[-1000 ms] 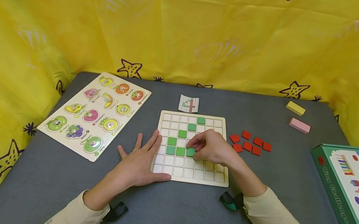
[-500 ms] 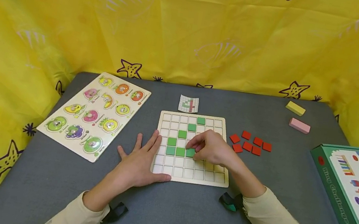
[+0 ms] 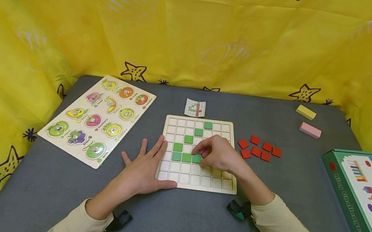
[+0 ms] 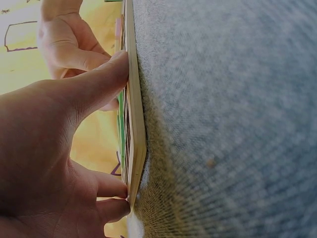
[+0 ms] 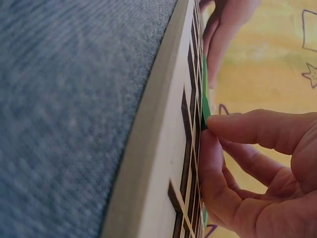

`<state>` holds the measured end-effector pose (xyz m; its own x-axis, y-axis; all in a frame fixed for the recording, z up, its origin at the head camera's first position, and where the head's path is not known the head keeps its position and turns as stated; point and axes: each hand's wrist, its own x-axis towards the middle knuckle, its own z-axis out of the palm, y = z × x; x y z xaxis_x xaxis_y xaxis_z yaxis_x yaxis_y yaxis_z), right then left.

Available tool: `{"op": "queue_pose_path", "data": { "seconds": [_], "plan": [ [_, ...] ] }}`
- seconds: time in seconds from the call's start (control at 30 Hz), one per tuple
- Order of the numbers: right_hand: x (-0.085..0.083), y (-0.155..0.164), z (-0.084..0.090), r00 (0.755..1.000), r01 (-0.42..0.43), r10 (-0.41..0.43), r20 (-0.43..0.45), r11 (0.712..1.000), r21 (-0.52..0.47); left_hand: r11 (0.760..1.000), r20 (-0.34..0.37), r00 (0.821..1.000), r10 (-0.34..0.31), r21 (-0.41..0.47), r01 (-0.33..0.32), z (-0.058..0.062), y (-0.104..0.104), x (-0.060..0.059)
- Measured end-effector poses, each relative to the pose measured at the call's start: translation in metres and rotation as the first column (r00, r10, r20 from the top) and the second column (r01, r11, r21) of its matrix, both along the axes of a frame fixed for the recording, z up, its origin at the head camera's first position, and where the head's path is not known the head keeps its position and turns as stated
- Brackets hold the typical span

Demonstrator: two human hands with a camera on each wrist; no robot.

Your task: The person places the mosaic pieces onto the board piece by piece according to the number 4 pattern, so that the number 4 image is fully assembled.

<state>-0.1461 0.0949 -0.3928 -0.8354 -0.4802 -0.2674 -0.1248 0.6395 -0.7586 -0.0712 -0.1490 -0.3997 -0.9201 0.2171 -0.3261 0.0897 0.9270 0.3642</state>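
A wooden grid board [image 3: 209, 189] lies flat on the grey table. Several green tiles [image 3: 186, 157] fill some of its cells, in a diagonal and part of a row. With thumb and finger my right hand [image 3: 220, 153] pinches a green square tile [image 3: 196, 159] at the right end of that row; the tile looks level with its neighbours. In the right wrist view, those fingertips touch the tile [image 5: 205, 111] at the board's surface. My left hand [image 3: 143, 170] spreads its fingers over the board's left edge and front-left corner, its thumb resting on the front rim.
Several red square tiles [image 3: 256, 151] lie right of the board. A small pattern card [image 3: 195, 108] sits behind it. A fruit puzzle board [image 3: 99, 119] lies at the left. Yellow [image 3: 306, 112] and pink [image 3: 310, 130] blocks stand back right, near a green game box [image 3: 349, 204].
The green tile in my right fingers has shifted slightly left and settled into line with its row. My left hand has stayed in place on the board.
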Motion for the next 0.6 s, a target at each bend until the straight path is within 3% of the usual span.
{"op": "queue_pose_path", "data": {
  "seconds": [0.6],
  "plan": [
    [0.0010,-0.0018,0.0010,1.000,-0.003,0.003,-0.022,1.000,0.011,1.000,0.002,1.000,0.000,0.006,0.000,0.0000,0.0004,0.0003]
  ]
}}
